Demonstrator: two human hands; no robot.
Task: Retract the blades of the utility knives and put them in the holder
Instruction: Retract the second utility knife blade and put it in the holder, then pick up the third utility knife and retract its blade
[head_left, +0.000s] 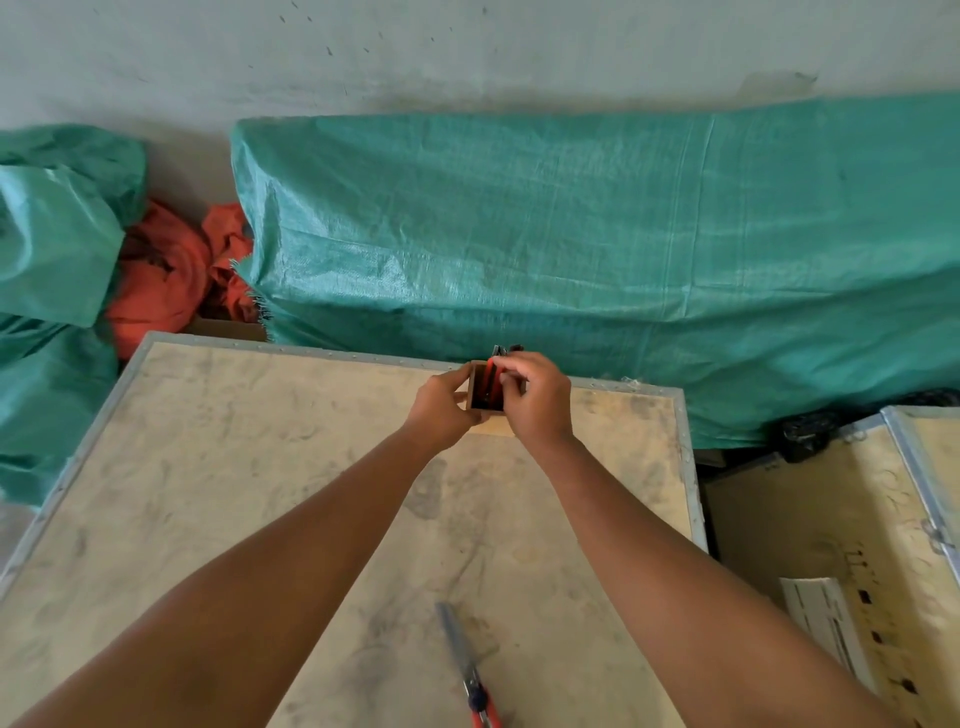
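Red-handled knife (475, 670) lies on the desk (208, 467) near the body, blade out, pointing away toward the holder (480, 410). Left hand (441, 405) steadies the holder; right hand (530, 400) pinches a knife (493, 382) into it. Either hand must reach back.

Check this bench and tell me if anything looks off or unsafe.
One thing stands out: a red-handled utility knife lies loose at the near edge of the plywood crate top with its blade fully extended. The left hand steadies the holder while the right hand slots in another knife.
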